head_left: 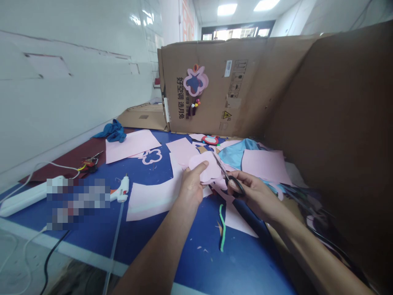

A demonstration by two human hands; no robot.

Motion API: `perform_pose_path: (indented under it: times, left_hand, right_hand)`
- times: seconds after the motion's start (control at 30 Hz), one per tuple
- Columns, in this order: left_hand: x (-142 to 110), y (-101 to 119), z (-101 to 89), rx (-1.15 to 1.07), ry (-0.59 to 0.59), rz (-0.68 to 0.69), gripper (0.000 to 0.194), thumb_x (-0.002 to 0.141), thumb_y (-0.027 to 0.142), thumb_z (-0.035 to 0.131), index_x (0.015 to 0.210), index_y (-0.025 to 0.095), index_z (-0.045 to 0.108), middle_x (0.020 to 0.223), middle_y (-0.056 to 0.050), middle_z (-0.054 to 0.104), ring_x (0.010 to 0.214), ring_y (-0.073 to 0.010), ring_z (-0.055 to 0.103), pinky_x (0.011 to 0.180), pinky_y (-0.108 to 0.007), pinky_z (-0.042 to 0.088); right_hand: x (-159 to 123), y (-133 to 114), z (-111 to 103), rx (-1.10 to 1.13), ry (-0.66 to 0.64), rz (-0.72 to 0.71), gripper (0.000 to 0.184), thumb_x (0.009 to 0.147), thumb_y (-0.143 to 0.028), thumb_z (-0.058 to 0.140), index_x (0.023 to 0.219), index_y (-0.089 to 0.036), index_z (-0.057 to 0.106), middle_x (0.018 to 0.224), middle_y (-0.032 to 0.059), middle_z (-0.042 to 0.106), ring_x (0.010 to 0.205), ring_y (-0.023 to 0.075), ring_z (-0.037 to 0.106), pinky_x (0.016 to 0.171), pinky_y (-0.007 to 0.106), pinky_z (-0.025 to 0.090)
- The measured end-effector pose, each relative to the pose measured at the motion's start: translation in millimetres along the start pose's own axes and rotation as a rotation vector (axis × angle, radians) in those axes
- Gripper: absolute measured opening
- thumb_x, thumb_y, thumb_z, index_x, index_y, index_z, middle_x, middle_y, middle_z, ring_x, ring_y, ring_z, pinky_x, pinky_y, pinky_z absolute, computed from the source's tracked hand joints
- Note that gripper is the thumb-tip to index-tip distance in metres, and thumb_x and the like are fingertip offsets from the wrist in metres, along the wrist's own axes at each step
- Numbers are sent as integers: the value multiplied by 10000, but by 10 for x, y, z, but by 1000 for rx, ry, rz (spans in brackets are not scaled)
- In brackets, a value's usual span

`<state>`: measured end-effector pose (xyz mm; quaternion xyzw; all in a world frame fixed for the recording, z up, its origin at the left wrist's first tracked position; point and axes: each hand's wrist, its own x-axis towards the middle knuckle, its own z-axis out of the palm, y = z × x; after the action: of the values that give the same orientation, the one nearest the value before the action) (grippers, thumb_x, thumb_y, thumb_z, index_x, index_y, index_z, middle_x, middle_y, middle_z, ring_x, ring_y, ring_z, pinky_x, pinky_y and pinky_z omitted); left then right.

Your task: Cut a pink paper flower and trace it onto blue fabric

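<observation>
The left hand (193, 186) had its fingers (202, 165) pinched firmly on a pink paper sheet (205, 167). Just right of that sheet, the right hand (255, 193) curled its fingers (236, 176) around black-handled scissors (235, 185), blades at the paper's edge. If the paper slipped or the blades strayed, they could have cut crookedly or nicked the left thumb.

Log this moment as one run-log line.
left hand: holds rounded pink paper cutout | right hand: holds black-handled scissors, blades at paper edge | nearby: green pipe cleaner
</observation>
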<state>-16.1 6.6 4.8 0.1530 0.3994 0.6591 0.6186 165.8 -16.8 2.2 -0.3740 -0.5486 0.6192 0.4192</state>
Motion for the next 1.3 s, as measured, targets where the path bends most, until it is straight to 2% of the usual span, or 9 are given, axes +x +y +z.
perform_pose_path:
  times: [0.27, 0.43, 0.87, 1.07, 1.3]
  left_hand:
    - [4, 2, -7, 13, -28, 0, 391, 705, 166, 849, 1089, 159, 773, 1038, -123, 830, 789, -255, 793, 648, -347, 640]
    - [2, -9, -10, -1, -62, 9, 404, 688, 164, 862, 1082, 154, 770, 1037, -122, 832, 812, -257, 798, 714, -363, 655]
    - [-14, 2, 4, 3, -64, 7, 403, 674, 172, 877, 1061, 155, 765, 1018, -122, 836, 813, -267, 804, 720, -374, 662]
    - [-5, 0, 2, 4, -40, 0, 399, 685, 157, 862, 1071, 153, 763, 1002, -111, 832, 787, -261, 797, 671, -368, 652]
    - [2, -2, -5, 11, -35, -6, 380, 690, 160, 855, 1060, 149, 769, 987, -111, 831, 767, -250, 791, 666, -359, 645]
  right_hand:
    - [-16, -1, 2, 25, -18, -1, 422, 830, -545, 890, 1004, -207, 706, 769, -5, 593, 691, 145, 441, 635, 286, 327]
    - [-6, 1, 7, 27, -3, -4, 451, 808, -554, 903, 1015, -198, 719, 767, 6, 612, 690, 146, 459, 628, 283, 337]
    - [-2, 5, -7, 2, 16, 1, 480, 788, -588, 903, 1025, -211, 725, 802, 16, 595, 714, 173, 477, 636, 297, 351]
    - [-3, 9, -20, -11, 3, -18, 450, 819, -574, 883, 1022, -205, 726, 787, 12, 597, 701, 165, 469, 632, 296, 341]
    - [-3, -14, -7, -30, 26, -2, 508, 782, -601, 901, 1036, -199, 723, 778, 5, 606, 681, 159, 465, 623, 295, 324]
